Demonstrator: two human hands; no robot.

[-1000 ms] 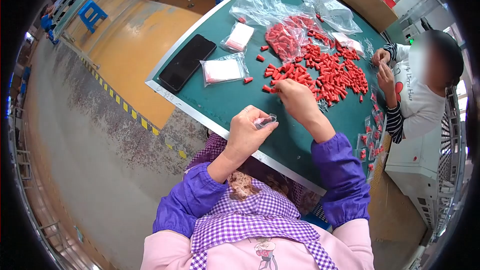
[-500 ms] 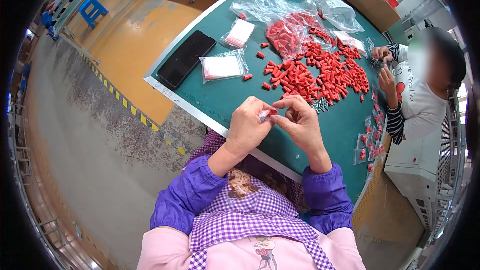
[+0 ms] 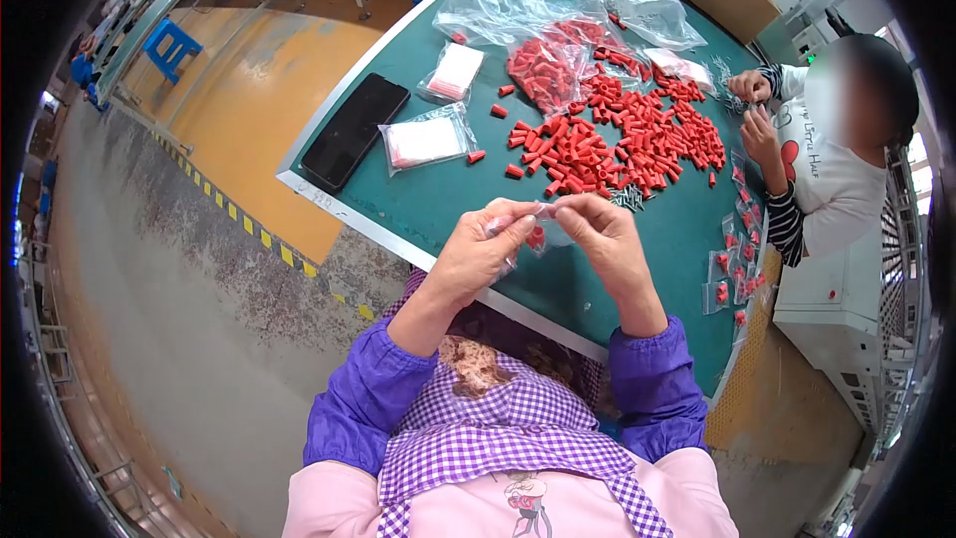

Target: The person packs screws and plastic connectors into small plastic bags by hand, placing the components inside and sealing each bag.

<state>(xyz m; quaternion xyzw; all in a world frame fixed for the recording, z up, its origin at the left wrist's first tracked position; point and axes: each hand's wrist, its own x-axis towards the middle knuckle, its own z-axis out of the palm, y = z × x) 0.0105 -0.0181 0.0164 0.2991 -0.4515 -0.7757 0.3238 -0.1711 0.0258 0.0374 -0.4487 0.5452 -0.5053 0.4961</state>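
Note:
Above the near edge of the green table, my left hand (image 3: 476, 251) and my right hand (image 3: 607, 237) pinch the top edge of a small clear plastic bag (image 3: 539, 238). Red pieces show inside the bag, which hangs between the two hands. More crumpled clear plastic shows among my left fingers; how many bags that is, I cannot tell. Just beyond my hands lies a heap of red tapered plastic caps (image 3: 597, 144), with a small pile of metal screws (image 3: 627, 198) at its near side.
On the table's left are a black phone (image 3: 356, 132) and two packs of small bags (image 3: 428, 139). A large clear bag (image 3: 548, 70) holds more caps. Filled small bags (image 3: 721, 295) line the right edge. Across the table, another person's hands (image 3: 757, 110) handle small metal pieces.
Both hands have shifted from bunched fingertips to stretching the bag's top edge between them, so its red contents now show below. The camera view has shifted slightly.

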